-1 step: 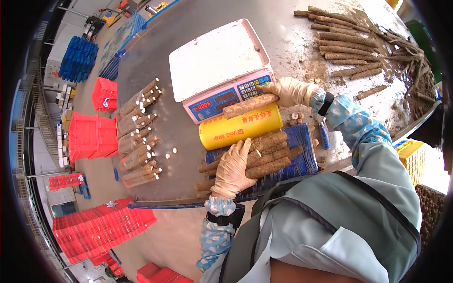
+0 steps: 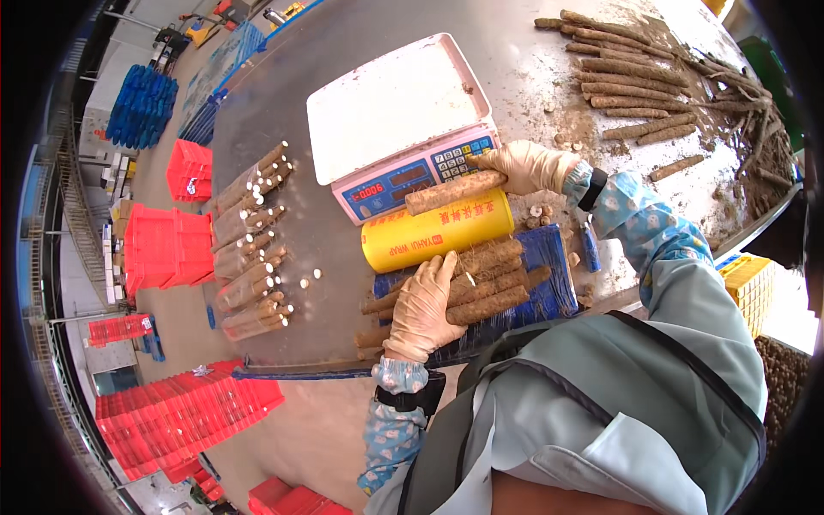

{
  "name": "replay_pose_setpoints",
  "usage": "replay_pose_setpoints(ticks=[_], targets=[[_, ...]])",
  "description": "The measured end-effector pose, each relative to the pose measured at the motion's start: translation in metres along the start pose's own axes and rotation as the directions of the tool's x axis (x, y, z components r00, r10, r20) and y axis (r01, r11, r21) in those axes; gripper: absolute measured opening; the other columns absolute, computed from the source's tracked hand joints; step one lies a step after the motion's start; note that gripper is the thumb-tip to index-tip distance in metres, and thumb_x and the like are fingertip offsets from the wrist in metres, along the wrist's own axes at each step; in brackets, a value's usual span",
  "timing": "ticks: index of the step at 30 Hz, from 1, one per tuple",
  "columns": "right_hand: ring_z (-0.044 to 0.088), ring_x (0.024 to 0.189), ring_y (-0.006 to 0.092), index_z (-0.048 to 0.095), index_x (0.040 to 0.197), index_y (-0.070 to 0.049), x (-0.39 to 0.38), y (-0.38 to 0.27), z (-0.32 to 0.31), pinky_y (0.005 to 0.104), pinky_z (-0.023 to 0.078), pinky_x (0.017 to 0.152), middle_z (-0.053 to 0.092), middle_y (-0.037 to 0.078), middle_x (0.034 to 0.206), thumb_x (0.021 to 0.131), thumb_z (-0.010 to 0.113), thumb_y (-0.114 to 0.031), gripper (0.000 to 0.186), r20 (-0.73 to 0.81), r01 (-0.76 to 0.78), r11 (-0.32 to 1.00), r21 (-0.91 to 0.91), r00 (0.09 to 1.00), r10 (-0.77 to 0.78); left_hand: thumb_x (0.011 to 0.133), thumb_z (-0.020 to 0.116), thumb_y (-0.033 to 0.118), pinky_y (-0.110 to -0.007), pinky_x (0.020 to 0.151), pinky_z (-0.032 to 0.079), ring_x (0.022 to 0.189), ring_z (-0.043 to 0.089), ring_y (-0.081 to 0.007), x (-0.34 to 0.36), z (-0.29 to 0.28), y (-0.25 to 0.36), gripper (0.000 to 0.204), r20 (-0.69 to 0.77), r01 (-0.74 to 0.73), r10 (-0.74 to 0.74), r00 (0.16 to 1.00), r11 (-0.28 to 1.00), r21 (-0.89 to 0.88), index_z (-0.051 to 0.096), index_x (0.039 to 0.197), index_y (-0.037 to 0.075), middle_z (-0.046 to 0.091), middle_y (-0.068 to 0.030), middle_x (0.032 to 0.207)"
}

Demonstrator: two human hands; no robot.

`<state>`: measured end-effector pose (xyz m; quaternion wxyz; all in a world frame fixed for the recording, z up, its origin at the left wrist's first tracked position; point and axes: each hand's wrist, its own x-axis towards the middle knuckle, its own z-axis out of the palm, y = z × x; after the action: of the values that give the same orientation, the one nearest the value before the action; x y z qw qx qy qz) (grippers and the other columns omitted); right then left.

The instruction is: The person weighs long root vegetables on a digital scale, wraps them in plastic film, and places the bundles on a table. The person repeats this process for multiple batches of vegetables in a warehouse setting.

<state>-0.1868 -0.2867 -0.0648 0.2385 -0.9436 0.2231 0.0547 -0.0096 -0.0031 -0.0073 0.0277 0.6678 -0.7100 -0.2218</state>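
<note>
My right hand (image 2: 534, 167), in a pale glove, is closed round the end of a short brown yam root (image 2: 455, 193). That root lies slantwise just above the yellow roll of wrap (image 2: 438, 230), in front of the scale's keypad. With its gloved fingers curled over them, my left hand (image 2: 422, 307) grips several cut yam roots (image 2: 489, 296) lying side by side. Beneath these roots is a blue wrapped pad (image 2: 554, 279). Behind the roll stands the scale (image 2: 399, 103), its white pan bare but for dirt specks and its display lit red.
Wrapped yam bundles (image 2: 249, 245) line the table's left side. Loose long roots (image 2: 631, 77) and a tangled root heap (image 2: 751, 129) lie at the far right. Small cut ends (image 2: 539, 213) sit by the roll. Red crates (image 2: 167, 249) stand beyond the left edge, a yellow crate (image 2: 747, 292) at right.
</note>
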Motion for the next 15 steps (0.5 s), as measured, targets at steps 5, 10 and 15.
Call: replay_pose_setpoints(ticks=[5, 10, 15], targets=[[0.072, 0.097, 0.0378, 0.048, 0.152, -0.016, 0.006, 0.026, 0.034, 0.0445, 0.059, 0.084, 0.071, 0.020, 0.114, 0.089, 0.073, -0.026, 0.068, -0.143, 0.100, 0.994, 0.041, 0.985, -0.093, 0.057, 0.092, 0.026, -0.044, 0.117, 0.039, 0.139, 0.047, -0.0386, 0.002, -0.004, 0.002, 0.116, 0.020, 0.001, -0.001, 1.000, 1.000, 0.004, 0.034, 0.154, 0.000, 0.048, -0.0216, 0.148], [0.071, 0.101, 0.0374, 0.050, 0.151, -0.019, -0.002, 0.006, 0.015, 0.0438, 0.059, 0.085, 0.071, 0.019, 0.116, 0.091, 0.072, -0.024, 0.064, -0.087, -0.001, 0.999, 0.045, 0.996, 0.005, 0.058, 0.092, 0.027, -0.044, 0.118, 0.039, 0.138, 0.047, -0.0389, 0.001, 0.000, -0.001, 0.115, 0.009, 0.001, -0.001, 1.000, 1.000, -0.013, 0.034, 0.154, 0.000, 0.048, -0.0221, 0.148], [0.070, 0.105, 0.0379, 0.050, 0.150, -0.018, -0.003, 0.005, 0.014, 0.0431, 0.059, 0.088, 0.071, 0.020, 0.118, 0.091, 0.073, -0.025, 0.064, -0.087, -0.027, 0.995, 0.094, 0.996, 0.035, 0.058, 0.091, 0.027, -0.045, 0.118, 0.038, 0.139, 0.047, -0.0398, 0.004, -0.001, 0.000, 0.114, 0.008, -0.004, 0.004, 1.000, 1.000, -0.019, 0.034, 0.154, 0.000, 0.048, -0.0229, 0.148]])
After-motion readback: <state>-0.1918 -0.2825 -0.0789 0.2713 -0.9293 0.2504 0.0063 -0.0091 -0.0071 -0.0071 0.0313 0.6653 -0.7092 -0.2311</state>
